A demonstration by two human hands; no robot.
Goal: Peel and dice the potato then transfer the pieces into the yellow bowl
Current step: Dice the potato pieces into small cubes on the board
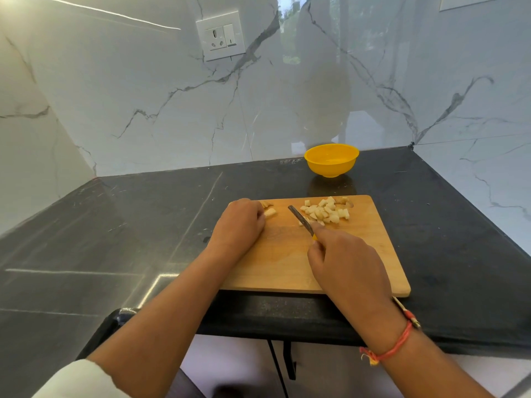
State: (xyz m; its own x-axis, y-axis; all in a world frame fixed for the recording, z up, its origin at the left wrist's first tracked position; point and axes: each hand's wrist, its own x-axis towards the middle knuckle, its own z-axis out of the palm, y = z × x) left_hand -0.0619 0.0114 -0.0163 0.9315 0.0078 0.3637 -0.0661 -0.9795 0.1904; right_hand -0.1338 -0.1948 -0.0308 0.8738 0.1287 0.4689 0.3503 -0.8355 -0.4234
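A wooden cutting board (287, 268) lies on the dark counter. A pile of pale potato dice (326, 212) sits at the board's far right. My right hand (344, 262) grips a small knife (301, 219) by its yellow handle, the blade pointing up-left and lying close to the pile's left edge. My left hand (238, 225) rests curled at the board's far left corner, its fingers on uncut potato pieces (269, 209) that show just past the fingertips. The yellow bowl (331, 160) stands behind the board near the wall; its inside looks bare.
The black stone counter (115, 239) runs into a corner of white marble walls. A wall socket (220, 35) is mounted high on the back wall. The counter's front edge lies just below the board, with floor visible beneath.
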